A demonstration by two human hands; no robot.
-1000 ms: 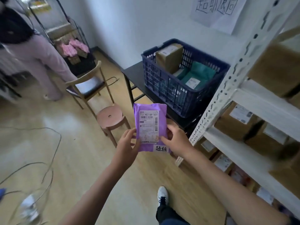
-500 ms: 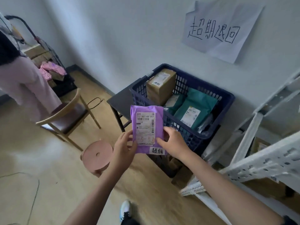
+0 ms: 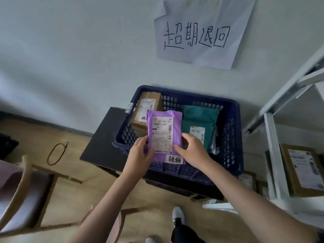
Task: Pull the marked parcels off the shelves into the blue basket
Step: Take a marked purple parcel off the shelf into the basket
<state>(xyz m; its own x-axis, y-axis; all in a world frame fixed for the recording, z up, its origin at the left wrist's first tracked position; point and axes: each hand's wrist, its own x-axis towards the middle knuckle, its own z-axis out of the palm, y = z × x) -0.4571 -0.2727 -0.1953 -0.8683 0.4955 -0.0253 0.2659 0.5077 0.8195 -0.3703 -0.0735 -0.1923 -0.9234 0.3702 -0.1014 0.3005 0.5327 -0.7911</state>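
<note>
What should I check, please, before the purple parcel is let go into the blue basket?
1. Parcel marked: ok; the purple parcel carries a handwritten tag at its lower edge.
2. Grip: ok; left hand and right hand each pinch a lower side.
3. Over the blue basket: ok; the parcel is above its opening.
4. Landing room: ok; a gap shows between the brown box and the green mailer.
5. Basket seated on the black table: cannot tell; its base is hidden.

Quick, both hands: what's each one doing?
Left hand: holding the purple parcel by its left edge.
Right hand: holding the same parcel's right edge.
</note>
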